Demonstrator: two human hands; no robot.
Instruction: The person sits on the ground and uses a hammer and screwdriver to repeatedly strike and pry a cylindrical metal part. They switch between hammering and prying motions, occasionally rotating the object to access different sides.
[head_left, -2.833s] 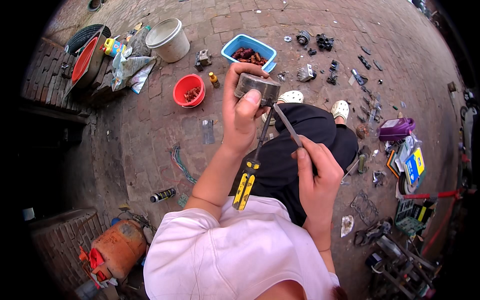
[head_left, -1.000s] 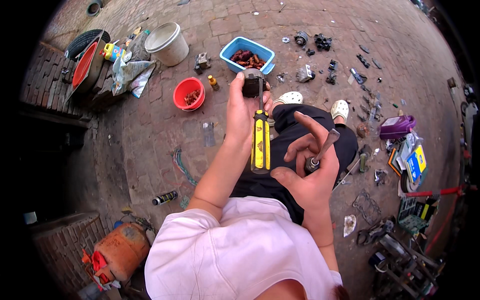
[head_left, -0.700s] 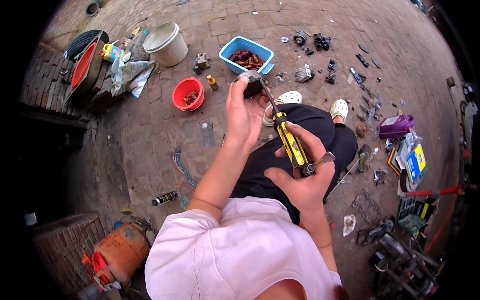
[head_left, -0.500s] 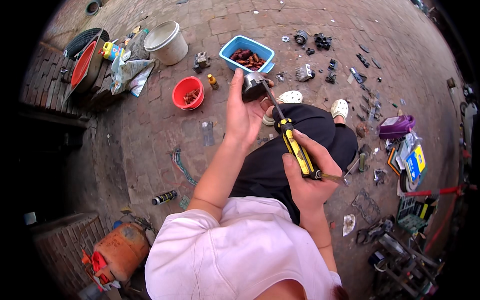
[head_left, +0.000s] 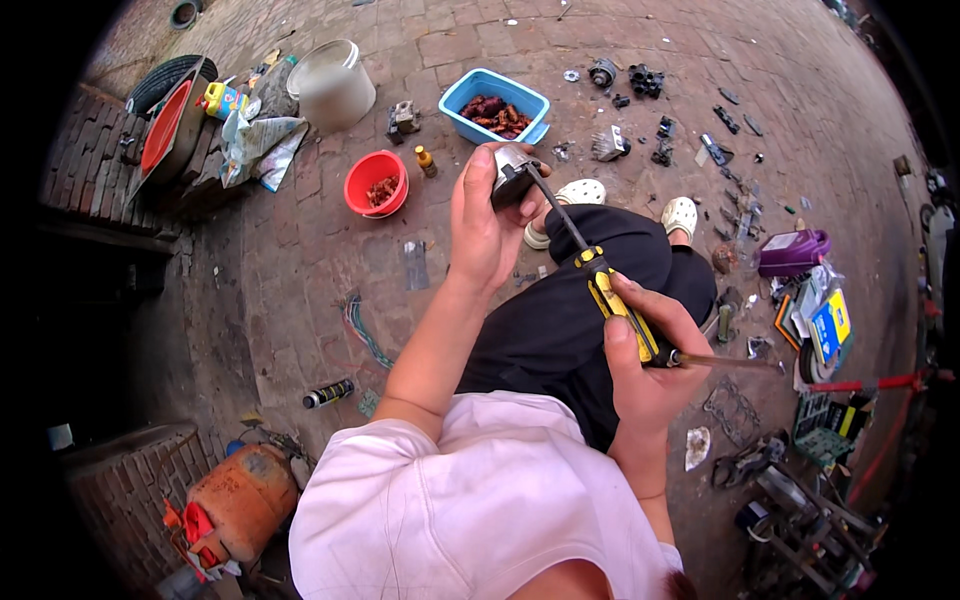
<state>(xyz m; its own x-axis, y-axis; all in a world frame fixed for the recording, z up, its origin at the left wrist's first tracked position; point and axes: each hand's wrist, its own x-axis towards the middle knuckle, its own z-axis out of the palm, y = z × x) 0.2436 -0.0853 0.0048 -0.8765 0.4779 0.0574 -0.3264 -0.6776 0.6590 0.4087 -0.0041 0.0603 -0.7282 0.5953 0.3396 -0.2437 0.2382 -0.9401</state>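
My left hand (head_left: 478,232) is raised in front of my knees, its fingers wrapped round a short cylindrical metal part (head_left: 512,172), silver on its side with a dark face. I cannot make out its exact kind. In my right hand (head_left: 655,385) is a screwdriver (head_left: 622,303) with a yellow and black handle, gripped between thumb and fingers. Its long shaft slants up to the left, and the tip meets the edge of the metal part. A second thin metal shaft (head_left: 735,363) sticks out to the right from behind the right hand.
Beyond my hands stand a blue basin (head_left: 545,105) of rusty brown parts, a red bowl (head_left: 352,190), a small brown bottle (head_left: 427,163) and a white bucket (head_left: 345,95). Dark machine parts (head_left: 646,82) lie scattered at right, near a purple container (head_left: 793,253). A rusty tank (head_left: 245,500) sits lower left.
My right hand and the screwdriver have shifted right and slightly down. The metal part has tilted in my left hand, and more of the thin rear shaft shows.
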